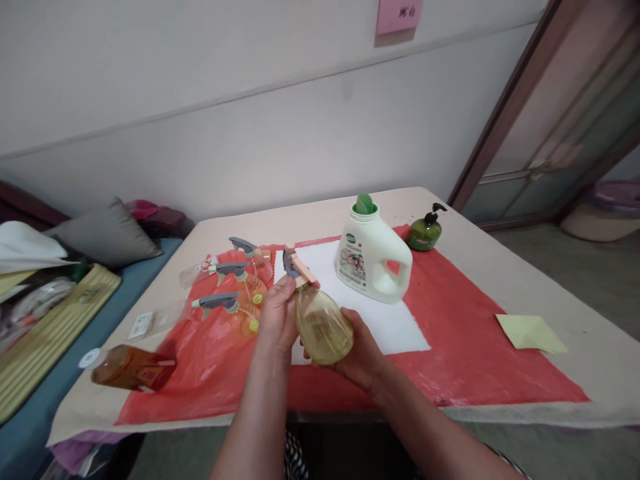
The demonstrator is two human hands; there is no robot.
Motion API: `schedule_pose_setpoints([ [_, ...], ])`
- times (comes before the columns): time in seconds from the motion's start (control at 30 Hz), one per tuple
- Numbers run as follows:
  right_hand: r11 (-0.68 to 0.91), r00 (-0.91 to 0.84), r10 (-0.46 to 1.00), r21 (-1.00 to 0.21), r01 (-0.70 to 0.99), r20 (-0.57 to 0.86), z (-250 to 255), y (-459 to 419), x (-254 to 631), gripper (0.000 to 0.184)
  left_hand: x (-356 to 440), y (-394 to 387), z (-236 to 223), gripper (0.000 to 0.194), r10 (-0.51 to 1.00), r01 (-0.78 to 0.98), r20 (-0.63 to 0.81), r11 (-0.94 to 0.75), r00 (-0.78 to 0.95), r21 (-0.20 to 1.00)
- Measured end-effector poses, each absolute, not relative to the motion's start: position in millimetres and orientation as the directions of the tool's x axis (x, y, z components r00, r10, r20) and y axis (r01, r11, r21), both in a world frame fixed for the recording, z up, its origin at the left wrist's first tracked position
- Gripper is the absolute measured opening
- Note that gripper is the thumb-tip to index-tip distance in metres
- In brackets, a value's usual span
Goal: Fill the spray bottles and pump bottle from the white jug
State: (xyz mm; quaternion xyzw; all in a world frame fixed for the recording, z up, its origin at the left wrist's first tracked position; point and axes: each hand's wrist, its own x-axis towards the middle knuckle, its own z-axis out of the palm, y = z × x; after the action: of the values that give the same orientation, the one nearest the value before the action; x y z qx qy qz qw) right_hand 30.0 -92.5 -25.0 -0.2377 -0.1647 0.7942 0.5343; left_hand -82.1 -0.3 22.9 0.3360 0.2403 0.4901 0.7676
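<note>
Between my hands, above the front part of the table, a clear yellowish spray bottle [325,327] with a pink and grey trigger head is held tilted. My left hand [281,310] is closed round its neck, just under the trigger. Lower down, my right hand [363,347] grips the body near the base from the right side. Just beyond stands a white detergent jug [373,257] without a cap on its mouth, a green piece showing in the opening. It rests on a white sheet [410,330] over a red cloth [480,360].
Several spray bottles with grey triggers [227,268] lie at the left. A bottle of brown liquid [133,367] lies near the left front edge. A green pump bottle [425,233] stands at the back right; yellow paper [531,332] lies at the right.
</note>
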Motion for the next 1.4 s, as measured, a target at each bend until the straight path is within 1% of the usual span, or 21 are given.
schedule_pose_setpoints([
  [0.07,-0.28,-0.197,0.959,-0.603,-0.747,-0.201,-22.9,-90.5,29.5,0.058,-79.4,-0.9,22.5,0.038,0.93,-0.583,-0.064,0.279,0.362,0.763],
  [0.13,-0.128,-0.007,0.988,-0.779,-0.614,-0.157,-20.5,-87.9,29.5,0.053,-75.8,-2.4,22.4,0.034,0.965,-0.578,-0.047,0.192,0.256,0.793],
  [0.2,0.003,0.194,0.979,-0.952,-0.307,-0.059,-18.7,-86.2,29.7,0.055,-72.4,-4.5,22.7,0.03,0.992,-0.567,0.008,0.065,0.126,0.821],
  [0.27,0.045,0.328,0.944,-0.999,0.007,0.044,-17.9,-85.8,30.0,0.063,-70.7,-6.2,23.3,0.029,0.999,-0.559,0.043,-0.019,0.031,0.829],
  [0.3,0.041,0.366,0.928,-0.995,0.089,0.071,-17.8,-86.2,29.9,0.067,-70.8,-6.4,23.6,0.029,0.999,-0.56,0.047,-0.03,0.017,0.828],
  [0.33,0.038,0.381,0.922,-0.994,0.099,0.073,-17.8,-86.8,29.6,0.069,-71.5,-6.2,23.9,0.029,0.999,-0.566,0.045,-0.022,0.027,0.824],
  [0.37,0.039,0.365,0.93,-0.999,0.031,0.048,-17.8,-87.6,29.1,0.068,-72.8,-5.5,24.1,0.029,0.998,-0.578,0.044,-0.004,0.055,0.816],
  [0.43,0.025,0.253,0.967,-0.975,-0.221,-0.033,-17.6,-90.2,27.7,0.058,-76.4,-3.3,24.0,0.03,0.99,-0.595,0.053,0.035,0.13,0.803],
  [0.53,-0.128,-0.007,0.988,-0.808,-0.575,-0.152,-16.5,-95.4,24.3,0.052,-81.5,-0.5,22.8,0.029,0.971,-0.587,0.068,0.081,0.227,0.805],
  [0.63,-0.271,-0.168,0.961,-0.63,-0.728,-0.219,-14.3,-98.5,21.3,0.058,-81.7,-0.4,20.8,0.031,0.964,-0.592,0.055,0.114,0.26,0.798],
  [0.67,-0.273,-0.179,0.961,-0.61,-0.744,-0.212,-13.3,-98.3,20.7,0.058,-80.5,-1.0,20.2,0.032,0.965,-0.591,0.033,0.133,0.261,0.796],
  [0.7,-0.241,-0.151,0.969,-0.633,-0.736,-0.193,-12.3,-97.6,20.7,0.058,-78.7,-1.9,19.6,0.035,0.966,-0.584,0.001,0.155,0.258,0.797],
  [0.77,-0.122,-0.019,0.99,-0.758,-0.641,-0.143,-10.2,-95.3,22.0,0.055,-74.3,-4.3,18.9,0.042,0.969,-0.548,-0.071,0.194,0.236,0.814],
  [0.8,-0.055,0.077,0.991,-0.841,-0.537,-0.114,-9.4,-94.1,23.3,0.054,-72.0,-5.8,18.6,0.044,0.972,-0.526,-0.094,0.197,0.217,0.828],
  [0.87,0.015,0.251,0.967,-0.972,-0.234,-0.045,-8.4,-92.8,26.5,0.057,-68.1,-8.6,18.1,0.046,0.98,-0.487,-0.091,0.168,0.179,0.857],
  [0.93,0.004,0.348,0.937,-0.998,0.055,0.023,-9.0,-93.2,29.1,0.065,-65.6,-10.6,17.5,0.045,0.985,-0.451,-0.055,0.125,0.165,0.884],
  [1.0,-0.011,0.379,0.923,-0.979,0.204,0.068,-10.7,-94.5,30.5,0.072,-64.5,-11.5,16.8,0.043,0.986,-0.419,-0.036,0.102,0.162,0.902],
  [1.07,-0.004,0.374,0.923,-0.969,0.248,0.092,-11.7,-95.5,31.2,0.073,-64.3,-11.4,16.2,0.039,0.985,-0.401,-0.038,0.104,0.169,0.91],
  [1.17,-0.016,0.333,0.941,-0.972,0.233,0.064,-9.5,-95.9,33.6,0.069,-64.7,-11.7,16.0,0.034,0.98,-0.394,-0.047,0.121,0.193,0.911],
  [1.3,-0.059,0.254,0.967,-0.989,0.135,-0.023,-5.6,-96.1,39.7,0.066,-66.6,-14.1,17.2,0.035,0.977,-0.362,-0.052,0.125,0.207,0.924],
  [1.4,-0.024,0.191,0.982,-0.999,0.031,-0.018,-8.2,-96.0,43.8,0.059,-69.6,-16.0,18.8,0.035,0.971,-0.34,-0.068,0.145,0.229,0.929],
])
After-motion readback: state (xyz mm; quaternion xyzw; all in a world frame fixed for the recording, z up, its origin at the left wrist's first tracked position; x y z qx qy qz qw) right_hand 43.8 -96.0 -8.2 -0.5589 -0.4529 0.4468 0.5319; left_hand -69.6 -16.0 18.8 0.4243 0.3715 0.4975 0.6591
